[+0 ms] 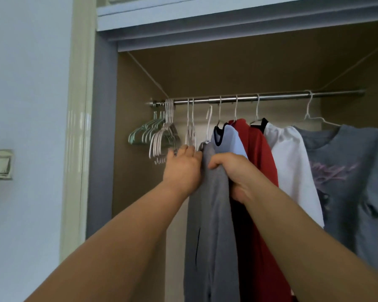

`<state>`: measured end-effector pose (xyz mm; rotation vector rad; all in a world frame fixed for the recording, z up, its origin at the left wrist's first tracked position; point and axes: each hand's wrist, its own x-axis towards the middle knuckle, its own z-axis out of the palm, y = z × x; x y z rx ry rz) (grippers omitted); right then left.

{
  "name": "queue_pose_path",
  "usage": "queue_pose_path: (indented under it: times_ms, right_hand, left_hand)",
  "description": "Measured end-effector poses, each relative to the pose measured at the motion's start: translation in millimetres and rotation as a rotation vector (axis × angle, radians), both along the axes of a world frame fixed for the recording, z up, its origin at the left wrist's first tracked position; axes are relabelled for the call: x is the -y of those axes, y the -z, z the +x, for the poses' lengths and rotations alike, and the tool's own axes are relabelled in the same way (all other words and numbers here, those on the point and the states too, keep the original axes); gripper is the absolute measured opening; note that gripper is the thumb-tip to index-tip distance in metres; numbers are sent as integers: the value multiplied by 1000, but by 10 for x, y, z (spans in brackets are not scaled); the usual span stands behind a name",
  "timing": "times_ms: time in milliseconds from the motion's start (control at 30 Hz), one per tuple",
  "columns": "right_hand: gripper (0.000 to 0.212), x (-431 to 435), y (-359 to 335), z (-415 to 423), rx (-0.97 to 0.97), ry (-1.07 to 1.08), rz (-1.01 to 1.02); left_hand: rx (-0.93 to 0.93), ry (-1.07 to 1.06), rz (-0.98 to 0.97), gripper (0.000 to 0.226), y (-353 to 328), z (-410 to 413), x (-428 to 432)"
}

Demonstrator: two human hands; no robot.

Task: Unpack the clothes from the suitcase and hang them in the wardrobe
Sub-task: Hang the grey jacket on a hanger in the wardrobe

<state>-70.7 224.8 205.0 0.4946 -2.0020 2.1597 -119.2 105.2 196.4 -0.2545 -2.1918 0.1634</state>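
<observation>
In the open wardrobe (138,188), right hand (234,171) clutches the grey garment (212,225) just below the rail (271,97); left hand (182,171) touches its shoulder, grip unclear. Lift the hanger hook (209,118) over the rail squarely.

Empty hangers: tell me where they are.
In the head view, the empty hangers hang bunched at the left end of the rod, just left of the left hand and the grey garment.
</observation>
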Motion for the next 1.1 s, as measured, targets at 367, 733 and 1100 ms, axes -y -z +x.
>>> queue_pose_path:
  times_ms: [367,733,1100]
  right_hand:
    - [5,203,-722,-774,-40,218,-40]
    - [21,421,-1010,-1253,-38,324,125]
    - [17,326,-1073,-1561,-13,365,205]
  left_hand:
    - [-99,-122,-157,55,-696,-655,54]
    - [135,-87,30,55,-830,-914,176]
    - [116,-106,-35,40,-768,-893,287]
